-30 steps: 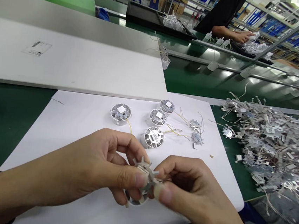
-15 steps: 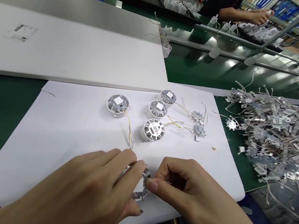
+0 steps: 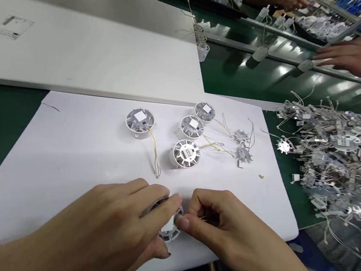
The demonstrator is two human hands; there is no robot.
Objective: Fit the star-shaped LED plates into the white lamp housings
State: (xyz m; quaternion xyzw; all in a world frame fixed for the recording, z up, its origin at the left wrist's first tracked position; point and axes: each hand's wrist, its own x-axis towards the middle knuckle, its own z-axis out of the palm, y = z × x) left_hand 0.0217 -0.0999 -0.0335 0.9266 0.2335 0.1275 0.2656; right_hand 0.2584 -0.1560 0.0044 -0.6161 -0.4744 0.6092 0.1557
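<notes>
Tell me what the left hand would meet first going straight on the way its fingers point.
Most likely the right hand, just across a narrow gap from the left hand, though their relative heights are unclear.

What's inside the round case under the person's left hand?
Inside the round case, part of a spoked metal disc shows, with a pale square on top. The left hand and the right hand cover the rest; anything beneath the disc is hidden.
</notes>
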